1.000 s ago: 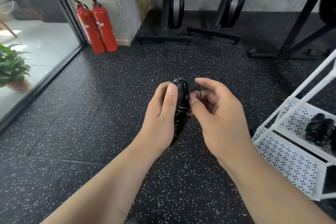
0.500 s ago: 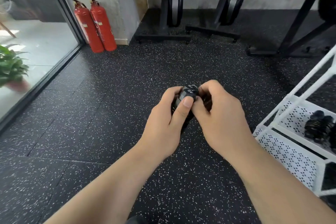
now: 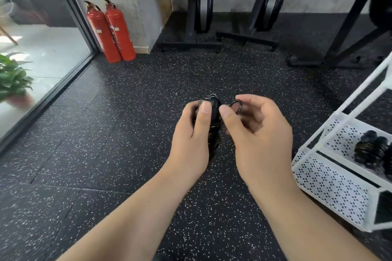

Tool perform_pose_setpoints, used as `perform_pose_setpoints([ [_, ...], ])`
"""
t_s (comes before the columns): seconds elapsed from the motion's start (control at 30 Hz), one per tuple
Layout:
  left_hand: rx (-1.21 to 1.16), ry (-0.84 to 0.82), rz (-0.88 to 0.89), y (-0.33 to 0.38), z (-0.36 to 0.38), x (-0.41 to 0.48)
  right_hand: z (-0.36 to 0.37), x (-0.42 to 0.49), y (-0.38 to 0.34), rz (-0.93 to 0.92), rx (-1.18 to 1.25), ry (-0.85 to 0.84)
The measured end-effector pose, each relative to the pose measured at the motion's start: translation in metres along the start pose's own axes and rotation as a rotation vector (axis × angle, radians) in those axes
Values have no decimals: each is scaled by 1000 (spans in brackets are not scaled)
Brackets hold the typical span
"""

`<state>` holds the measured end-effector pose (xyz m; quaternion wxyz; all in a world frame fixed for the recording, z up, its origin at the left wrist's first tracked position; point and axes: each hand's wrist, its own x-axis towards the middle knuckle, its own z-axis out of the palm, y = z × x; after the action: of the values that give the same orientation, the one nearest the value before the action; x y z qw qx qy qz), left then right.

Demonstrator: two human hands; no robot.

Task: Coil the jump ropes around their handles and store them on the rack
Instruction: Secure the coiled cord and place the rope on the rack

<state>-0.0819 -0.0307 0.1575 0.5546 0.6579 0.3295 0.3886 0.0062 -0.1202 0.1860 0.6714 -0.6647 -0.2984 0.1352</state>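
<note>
The speckled black floor (image 3: pixel 127 133) fills most of the view, and the white rack (image 3: pixel 328 182) stands at the right edge, with its perforated shelves open toward the person. On the upper shelf already lie some coiled ropes (image 3: pixel 369 148), dark and bundled. In the middle of the scene the two hands meet above the floor. The left hand (image 3: pixel 191 140) grips the handles (image 3: pixel 213 137), its thumb pressed flat on their far end and its fingers curled around from the left side. The handles are held together as one black bundle with the rope wound around it. Their long axis runs from near to far, and the far end is on top. The right hand (image 3: pixel 258 133) is just to the right of that end, and its thumb and forefinger pinch the last small loop (image 3: pixel 235 102) of rope, which stands out to the right of the bundle. So the loose part lies to the right of the left hand's grip, at the far end of the axis. I judge that the coiling is nearly finished and this loop must be tucked or wound around the far end. After that, the bundle should travel to the right, where the rack is. The right hand is the nearer one to the shelf.
</note>
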Motion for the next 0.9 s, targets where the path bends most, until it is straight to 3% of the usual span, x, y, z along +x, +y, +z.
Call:
perform_pose_setpoints([
  [0.23, -7, 2, 8, 0, -2, 1, 5, -7, -2, -58, -10, -56],
  [0.37, -3, -1, 16, 1, -5, -1, 4, -6, -4, -23, 70, -66],
  [0.67, 20, -3, 60, 6, -6, 1, 2, -2, -2, 15, -17, -157],
  [0.9, 92, -10, 84, 1, -8, -1, 5, -1, 3, 109, 54, -108],
])
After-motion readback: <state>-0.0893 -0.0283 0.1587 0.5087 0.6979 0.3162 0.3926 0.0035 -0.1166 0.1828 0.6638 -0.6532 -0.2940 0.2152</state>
